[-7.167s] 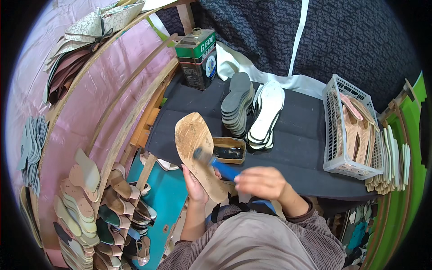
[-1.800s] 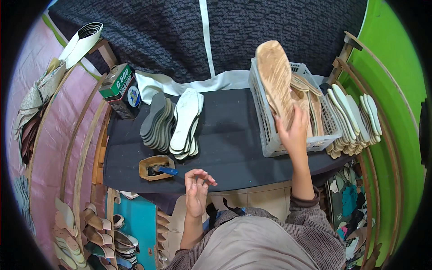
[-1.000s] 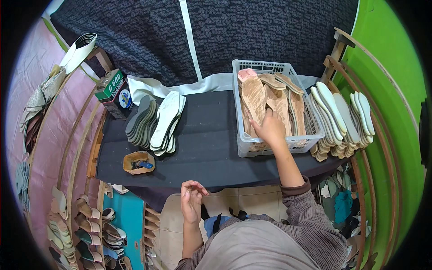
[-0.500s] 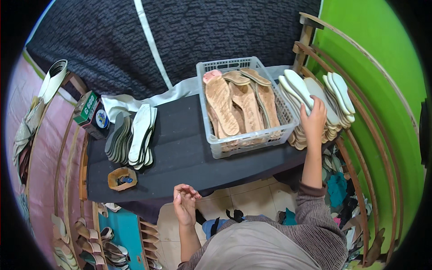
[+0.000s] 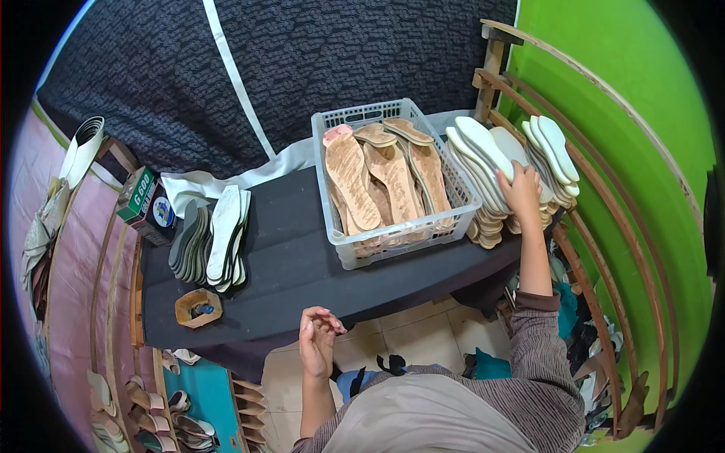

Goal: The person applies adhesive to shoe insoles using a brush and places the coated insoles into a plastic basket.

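My right hand (image 5: 522,189) reaches over the piles of insoles at the right end of the table. Its thumb lies against a white insole (image 5: 483,143), and its spread fingers rest over the grey-beige middle pile (image 5: 507,140); no insole is lifted. A further white-topped pile (image 5: 555,149) stands just right of the fingers. My left hand (image 5: 319,343) hovers before the table's front edge, fingers loosely bent and apart, with nothing in it. Left of the right hand, a clear plastic crate (image 5: 404,240) holds several brown, glue-streaked insoles (image 5: 353,177).
White insoles (image 5: 225,235) and dark grey ones (image 5: 189,241) lie at the table's left. Near them are a small cardboard tray (image 5: 198,321) and a green-and-black box (image 5: 147,204). Wooden rack rails (image 5: 604,204) curve along the right; shoes (image 5: 192,426) sit on shelves lower left.
The view has shifted, so the table and crate appear further left. My right hand has moved from the white insole's edge onto the middle pile. My left hand stays raised and empty.
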The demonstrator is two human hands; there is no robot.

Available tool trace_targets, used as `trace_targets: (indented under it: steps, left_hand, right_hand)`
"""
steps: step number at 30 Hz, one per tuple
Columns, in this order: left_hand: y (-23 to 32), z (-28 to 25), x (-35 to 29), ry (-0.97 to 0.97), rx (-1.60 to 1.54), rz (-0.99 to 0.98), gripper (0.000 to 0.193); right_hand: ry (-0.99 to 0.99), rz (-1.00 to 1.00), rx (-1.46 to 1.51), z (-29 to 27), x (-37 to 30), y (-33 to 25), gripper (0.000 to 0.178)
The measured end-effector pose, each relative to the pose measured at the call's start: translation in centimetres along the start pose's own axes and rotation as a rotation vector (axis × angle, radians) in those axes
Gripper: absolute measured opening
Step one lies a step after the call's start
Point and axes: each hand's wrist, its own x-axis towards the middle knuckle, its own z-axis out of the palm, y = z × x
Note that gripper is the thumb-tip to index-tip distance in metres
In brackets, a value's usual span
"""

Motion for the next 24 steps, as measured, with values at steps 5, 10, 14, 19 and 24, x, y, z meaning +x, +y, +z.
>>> trace_targets:
  steps: [5,10,14,19,24]
  left_hand:
    - [0.4,-0.9,-0.5,0.040,-0.011,0.013,0.032]
    - [1.4,-1.4,-0.9,0.077,-0.002,0.032,0.032]
    - [2.5,-1.8,-0.9,0.059,0.020,0.063,0.031]
    - [4.2,-2.7,-0.9,0.154,0.082,0.144,0.044]
    - [6.1,-3.5,-1.1,0.357,-0.001,0.262,0.057]
  right_hand:
    - [0.176,-0.087,0.182,-1.5,-0.5,-1.2,0.041]
    - [0.157,-0.058,0.901,-5.6,-3.5,-5.7,0.040]
    - [0.035,-0.094,1.143,-5.8,-8.3,-11.6,0.046]
    - [-0.827,-0.290,1.546,-4.9,-16.1,-20.5,0.042]
    - [-1.266,-0.616,1.383,-2.1,-23.5,-25.7,0.043]
